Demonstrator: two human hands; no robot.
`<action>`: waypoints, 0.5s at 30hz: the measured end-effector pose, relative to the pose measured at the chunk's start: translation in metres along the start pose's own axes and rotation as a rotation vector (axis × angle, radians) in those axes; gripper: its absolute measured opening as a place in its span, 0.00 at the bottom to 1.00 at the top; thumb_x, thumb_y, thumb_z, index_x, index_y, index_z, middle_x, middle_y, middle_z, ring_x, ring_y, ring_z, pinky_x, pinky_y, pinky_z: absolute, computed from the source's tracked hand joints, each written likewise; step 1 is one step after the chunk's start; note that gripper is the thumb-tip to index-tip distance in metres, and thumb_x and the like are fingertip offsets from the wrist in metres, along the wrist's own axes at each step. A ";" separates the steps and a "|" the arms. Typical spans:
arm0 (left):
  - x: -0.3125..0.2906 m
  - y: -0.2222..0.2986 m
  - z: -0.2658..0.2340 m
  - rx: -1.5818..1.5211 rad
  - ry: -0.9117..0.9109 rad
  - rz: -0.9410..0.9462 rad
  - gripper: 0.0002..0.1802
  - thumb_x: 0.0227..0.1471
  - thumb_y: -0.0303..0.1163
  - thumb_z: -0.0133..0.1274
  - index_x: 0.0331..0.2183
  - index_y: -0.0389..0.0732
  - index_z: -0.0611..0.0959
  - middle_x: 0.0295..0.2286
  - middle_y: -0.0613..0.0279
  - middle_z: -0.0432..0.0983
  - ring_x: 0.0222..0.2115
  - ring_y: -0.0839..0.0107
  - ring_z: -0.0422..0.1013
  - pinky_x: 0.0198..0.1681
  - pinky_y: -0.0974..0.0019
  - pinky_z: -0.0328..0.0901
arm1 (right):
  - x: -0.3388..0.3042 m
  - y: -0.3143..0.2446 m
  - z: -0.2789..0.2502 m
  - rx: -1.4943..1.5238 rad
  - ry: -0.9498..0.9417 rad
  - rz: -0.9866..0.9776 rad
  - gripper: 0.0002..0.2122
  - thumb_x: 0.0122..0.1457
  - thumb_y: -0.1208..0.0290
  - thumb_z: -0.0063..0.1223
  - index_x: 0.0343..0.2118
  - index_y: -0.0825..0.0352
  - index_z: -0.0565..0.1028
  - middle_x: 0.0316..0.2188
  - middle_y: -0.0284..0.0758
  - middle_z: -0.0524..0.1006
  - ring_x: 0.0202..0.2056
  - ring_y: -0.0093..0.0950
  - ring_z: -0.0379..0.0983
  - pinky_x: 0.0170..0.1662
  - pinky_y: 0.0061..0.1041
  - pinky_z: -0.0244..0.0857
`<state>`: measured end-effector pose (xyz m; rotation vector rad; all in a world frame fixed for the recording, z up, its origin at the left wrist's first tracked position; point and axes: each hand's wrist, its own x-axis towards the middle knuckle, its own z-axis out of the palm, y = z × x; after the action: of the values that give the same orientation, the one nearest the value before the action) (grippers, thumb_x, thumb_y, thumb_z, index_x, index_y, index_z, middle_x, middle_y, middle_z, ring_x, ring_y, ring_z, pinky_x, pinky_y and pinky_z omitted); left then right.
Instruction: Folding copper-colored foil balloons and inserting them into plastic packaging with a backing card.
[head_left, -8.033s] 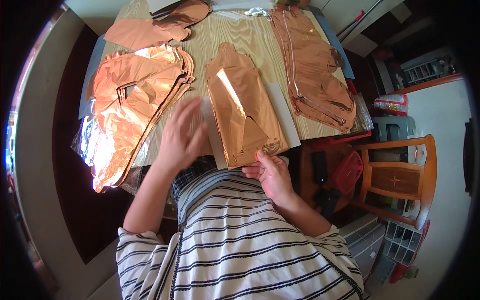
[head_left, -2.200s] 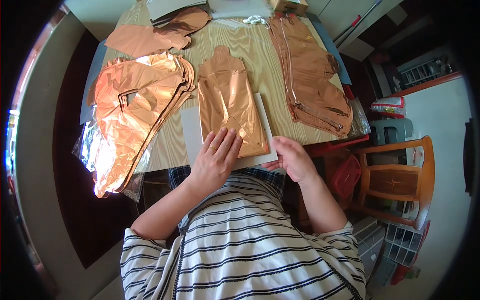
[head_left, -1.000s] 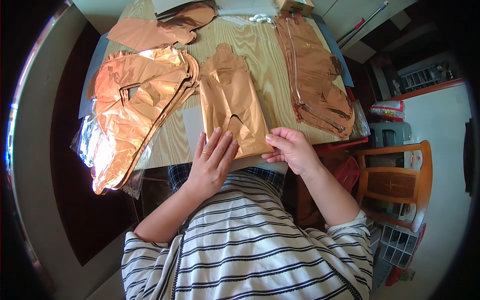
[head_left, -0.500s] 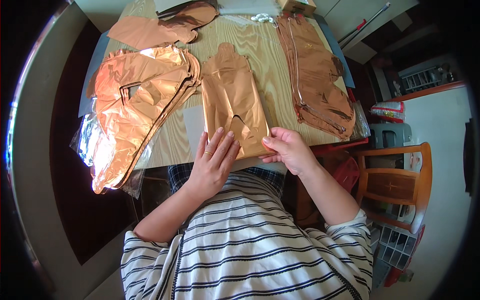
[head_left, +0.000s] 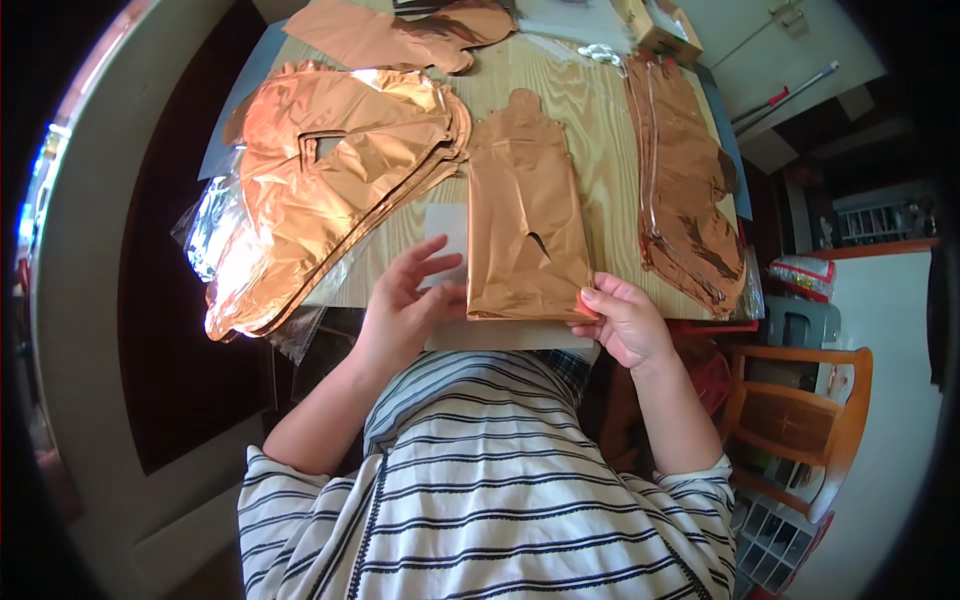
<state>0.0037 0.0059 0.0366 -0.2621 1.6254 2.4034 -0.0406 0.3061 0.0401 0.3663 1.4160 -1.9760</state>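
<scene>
A folded copper-coloured foil balloon [head_left: 525,220] lies flat at the table's near edge, its narrow tab pointing away from me and a short dark slit in its lower half. My right hand [head_left: 627,318] pinches its near right corner between thumb and fingers. At the near left corner, my left hand [head_left: 408,300] is lifted with its upper fingers spread; the thumb side is close to the foil's edge, and contact there is hard to make out. A pale sheet [head_left: 443,228] shows beneath the folded balloon.
To the left, a stack of flat foil balloons [head_left: 270,190] overhangs the table [head_left: 612,210]. More copper foil lies at the far left [head_left: 360,35] and in a pile on the right [head_left: 690,190]. A small box [head_left: 655,30] stands at the back. A wooden chair [head_left: 785,420] is at the right.
My left hand has come off the foil's surface and moved to its left edge, fingers spreading. My right hand keeps hold of the corner. The whole view has shifted.
</scene>
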 end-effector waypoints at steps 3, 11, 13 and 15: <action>0.010 0.007 0.005 -0.038 -0.030 -0.154 0.34 0.63 0.25 0.54 0.65 0.36 0.59 0.52 0.49 0.73 0.46 0.66 0.77 0.48 0.63 0.75 | -0.002 0.002 -0.002 -0.003 -0.013 0.009 0.11 0.66 0.69 0.55 0.47 0.67 0.74 0.32 0.27 0.77 0.33 0.20 0.76 0.39 0.26 0.78; 0.027 0.014 0.011 0.097 -0.010 -0.174 0.36 0.60 0.24 0.57 0.65 0.34 0.60 0.50 0.51 0.74 0.46 0.67 0.77 0.47 0.67 0.75 | -0.004 0.004 -0.004 -0.083 -0.027 -0.016 0.10 0.66 0.68 0.55 0.47 0.66 0.74 0.29 0.24 0.74 0.31 0.16 0.73 0.40 0.26 0.77; 0.030 0.006 0.009 0.188 -0.005 -0.121 0.37 0.59 0.24 0.59 0.65 0.34 0.61 0.50 0.51 0.75 0.45 0.68 0.77 0.47 0.67 0.74 | -0.004 0.003 -0.001 -0.101 -0.014 -0.024 0.10 0.66 0.68 0.55 0.47 0.66 0.74 0.30 0.24 0.74 0.31 0.16 0.73 0.40 0.26 0.78; 0.029 0.002 0.008 0.278 -0.007 -0.061 0.38 0.58 0.24 0.60 0.65 0.33 0.61 0.49 0.52 0.75 0.45 0.69 0.77 0.47 0.68 0.74 | -0.005 0.001 0.003 -0.130 0.027 -0.049 0.10 0.66 0.69 0.54 0.47 0.66 0.74 0.30 0.24 0.74 0.31 0.15 0.72 0.39 0.25 0.78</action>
<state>-0.0250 0.0152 0.0334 -0.2485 1.8918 2.0992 -0.0359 0.3049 0.0428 0.3033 1.5747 -1.9122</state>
